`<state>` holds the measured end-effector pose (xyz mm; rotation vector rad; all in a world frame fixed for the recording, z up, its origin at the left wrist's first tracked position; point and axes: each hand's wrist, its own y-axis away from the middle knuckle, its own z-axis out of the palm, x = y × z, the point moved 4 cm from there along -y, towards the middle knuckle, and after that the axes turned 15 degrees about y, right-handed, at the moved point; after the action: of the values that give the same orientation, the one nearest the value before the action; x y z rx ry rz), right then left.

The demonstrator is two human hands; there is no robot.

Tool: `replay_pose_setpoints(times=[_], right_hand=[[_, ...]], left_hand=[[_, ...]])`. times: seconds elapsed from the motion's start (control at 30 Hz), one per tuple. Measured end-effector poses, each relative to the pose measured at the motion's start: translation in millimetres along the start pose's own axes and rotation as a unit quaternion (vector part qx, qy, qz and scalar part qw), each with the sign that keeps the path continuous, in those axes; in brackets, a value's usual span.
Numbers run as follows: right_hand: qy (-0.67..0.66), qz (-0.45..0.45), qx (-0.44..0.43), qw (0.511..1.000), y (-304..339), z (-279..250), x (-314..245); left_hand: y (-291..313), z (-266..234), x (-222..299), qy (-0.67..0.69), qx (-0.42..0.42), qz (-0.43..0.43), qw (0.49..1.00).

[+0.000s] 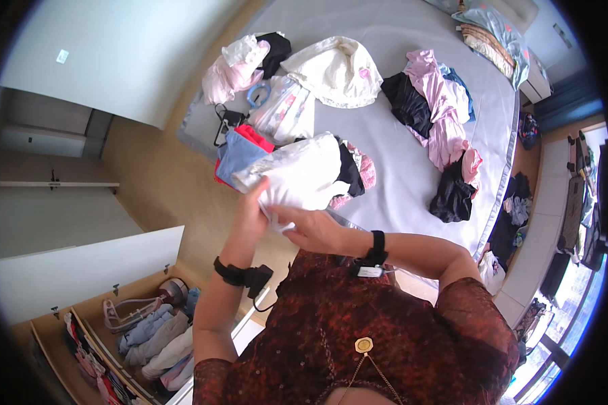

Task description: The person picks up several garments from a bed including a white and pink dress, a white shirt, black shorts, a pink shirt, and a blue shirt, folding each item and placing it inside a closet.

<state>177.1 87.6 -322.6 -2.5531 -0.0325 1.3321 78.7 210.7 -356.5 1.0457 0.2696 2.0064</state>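
Observation:
A white garment hangs bunched between my two hands over the near edge of the bed; its exact kind cannot be made out. My left hand grips its left side, fingers partly hidden by the cloth. My right hand is closed on its lower edge, close beside the left. Just behind it lie a blue and red folded garment, a black piece of cloth and a pink patterned one. Each of my wrists wears a black strap with a small device.
The bed bears a white embroidered garment, a pink garment, black clothing and a blue ring. At lower left stands an open wardrobe with folded clothes and a white door. Pillows lie far right.

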Motion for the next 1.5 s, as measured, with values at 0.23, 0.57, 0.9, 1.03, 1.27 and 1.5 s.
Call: replay_pose_setpoints(times=[0.23, 0.57, 0.9, 1.03, 1.27, 1.5], right_hand=[[-0.293, 0.320, -0.077, 0.897, 12.4, 2.2, 99.9], [-0.503, 0.320, 0.022, 0.802, -114.3, 47.9, 91.7], [-0.278, 0.178, 0.185, 0.925, -121.0, 65.1, 41.5], [-0.243, 0.096, 0.028, 0.965, -152.0, 95.5, -18.3], [-0.149, -0.181, -0.180, 0.955, -136.6, 224.8, -37.3], [-0.709, 0.272, -0.279, 0.587, -159.3, 296.6, -91.5]], left_hand=[[9.8, 20.6, 84.3, 0.051, -0.089, 0.065, 0.993], [45.0, -5.5, 134.9, 0.048, -0.074, 0.132, 0.987], [87.8, -62.0, 176.0, 0.145, -0.104, 0.173, 0.969], [105.1, -109.6, 187.7, 0.082, -0.093, 0.169, 0.978], [128.1, -172.9, 205.7, 0.088, -0.051, 0.196, 0.975], [156.4, -224.0, 232.9, 0.239, -0.094, 0.213, 0.942]])
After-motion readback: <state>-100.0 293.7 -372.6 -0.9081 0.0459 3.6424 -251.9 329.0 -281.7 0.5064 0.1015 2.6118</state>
